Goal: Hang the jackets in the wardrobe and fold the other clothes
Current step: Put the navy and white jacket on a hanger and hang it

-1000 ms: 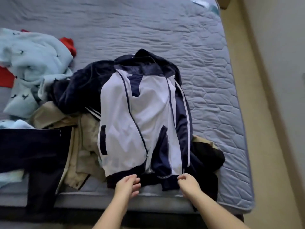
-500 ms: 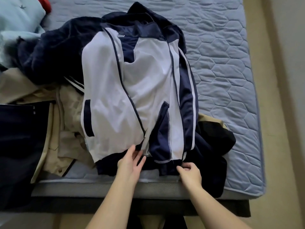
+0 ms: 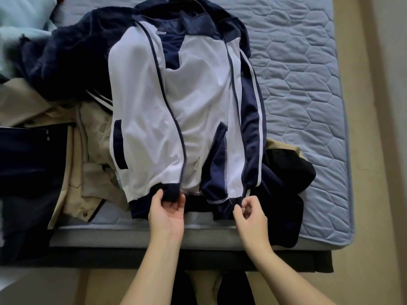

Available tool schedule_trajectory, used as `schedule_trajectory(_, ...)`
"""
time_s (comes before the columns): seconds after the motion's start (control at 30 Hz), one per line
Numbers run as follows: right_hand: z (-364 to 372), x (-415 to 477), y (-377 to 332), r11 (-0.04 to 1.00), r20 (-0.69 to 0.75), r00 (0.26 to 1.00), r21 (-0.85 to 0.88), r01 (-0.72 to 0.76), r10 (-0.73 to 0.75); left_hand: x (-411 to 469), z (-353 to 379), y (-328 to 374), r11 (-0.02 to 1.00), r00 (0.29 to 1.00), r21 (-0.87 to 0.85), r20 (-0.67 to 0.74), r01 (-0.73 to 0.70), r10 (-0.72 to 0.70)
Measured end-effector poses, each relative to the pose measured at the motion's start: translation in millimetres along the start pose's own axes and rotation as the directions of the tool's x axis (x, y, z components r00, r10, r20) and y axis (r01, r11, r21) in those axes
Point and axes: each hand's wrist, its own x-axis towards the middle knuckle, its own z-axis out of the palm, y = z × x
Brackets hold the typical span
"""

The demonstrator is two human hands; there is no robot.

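Note:
A white and navy zip jacket (image 3: pixel 149 128) lies front up on the bed, unzipped, collar away from me and hem at the near edge. My left hand (image 3: pixel 167 210) grips the navy hem band of the left front panel, thumb and fingers curled round it. My right hand (image 3: pixel 250 211) pinches the bottom of the zipper on the right front panel at the hem. The jacket rests on top of other clothes.
A beige garment (image 3: pixel 92 164) and a dark navy folded piece (image 3: pixel 28 164) lie at the left. A navy fleece (image 3: pixel 72 56) and pale blue clothes (image 3: pixel 19 31) sit behind. A black garment (image 3: pixel 286 172) lies at the right. The quilted blue mattress (image 3: pixel 308 84) borders a beige floor strip (image 3: pixel 361 128).
The view has closed in on the jacket. My left hand went from lying flat on the hem to gripping it. My right hand now pinches the zipper end.

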Motion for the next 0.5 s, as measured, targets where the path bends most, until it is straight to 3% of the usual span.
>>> schedule_trajectory(0.1, 9.8, -12.8, -11.2, 0.978, 0.054, 0.998, 0.207, -0.032, 0.021, -10.3, -3.7, 10.8, 0.994, 0.968, 0.008, 0.225, 0.111, -0.110)
schedule_trajectory(0.2, 24.7, -17.5, -17.8, 0.858, 0.126, 0.970, 0.452, -0.245, 0.210, -6.5, 0.5, 11.6, 0.973, 0.970, 0.206, 0.200, 0.100, -0.142)
schedule_trajectory(0.27, 32.8, -17.7, -17.7, 0.717, 0.184, 0.937, 0.606, -0.345, 0.295, -0.4, 2.1, 10.9, 0.949, 0.984, 0.311, 0.148, 0.052, -0.103)
schedule_trajectory(0.4, 43.3, -16.5, -16.4, 0.292, 0.366, 0.846, 0.822, -0.489, 0.387, 5.1, -3.8, 8.6, 0.902, 0.986, 0.433, 0.148, 0.005, -0.077)
schedule_trajectory(0.5, 48.2, -18.9, -16.0, 0.242, 0.386, 0.804, 0.814, -0.527, 0.452, 1.0, -12.4, 8.1, 0.860, 0.979, 0.508, 0.194, -0.048, -0.060)
